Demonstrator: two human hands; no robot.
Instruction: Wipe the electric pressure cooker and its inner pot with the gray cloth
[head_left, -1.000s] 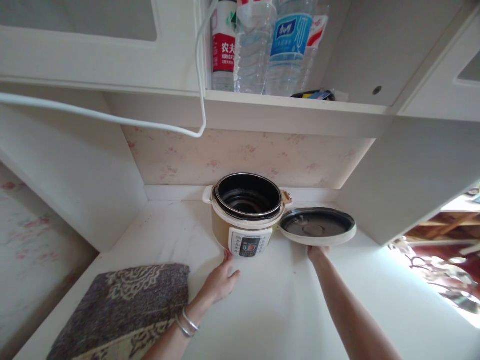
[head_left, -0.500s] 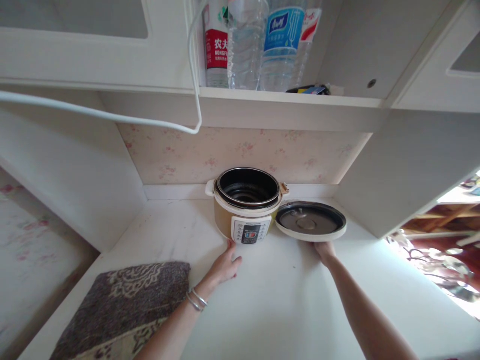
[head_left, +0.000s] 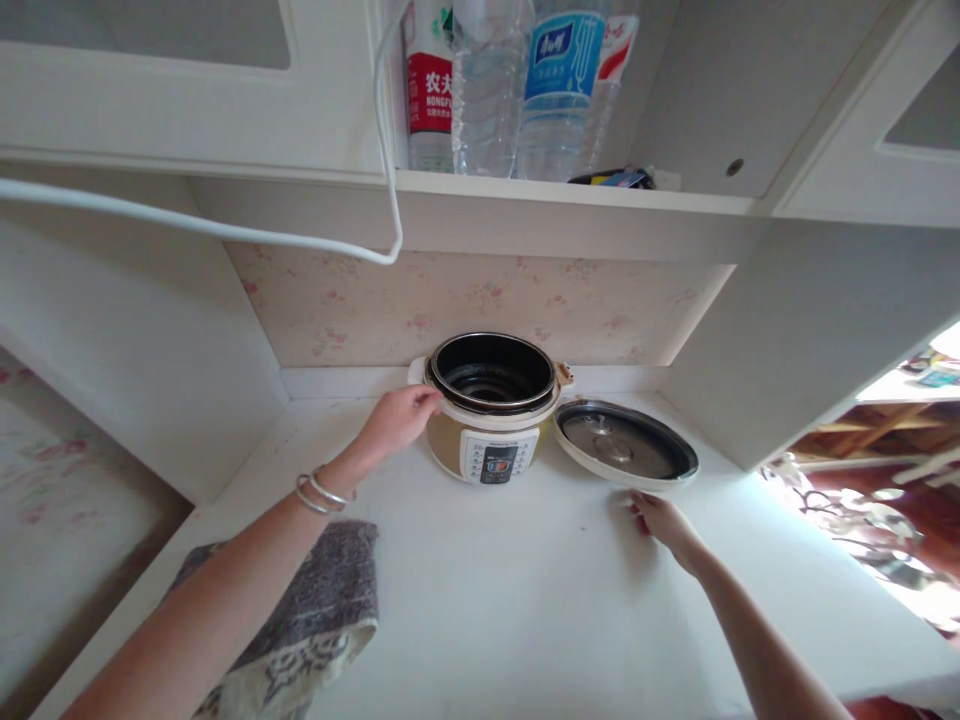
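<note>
At twelve o'clock on the white counter (head_left: 480, 580): cooker (head_left: 491, 420) uncovered, lid (head_left: 611, 440) alongside

The cooker's body is finished in dull gold with a white collar; a black inner pot (head_left: 487, 362), edged by a bright rim, is seated inside. It is stood upright, mouth upward, its axis vertical, with the control panel (head_left: 499, 457) directed toward six o'clock. Between three and four o'clock from the cooker, the lid is positioned inner face up, pale at the edge and dark within; its longer visible axis is aligned from ten to four o'clock. The left hand (head_left: 397, 415) is held with fingers bunched at the collar, toward eight o'clock; whether anything is pinched cannot be told. The right hand (head_left: 664, 525) is held with fingers curled at the lid's six o'clock edge; whether the edge is gripped cannot be told.
</note>
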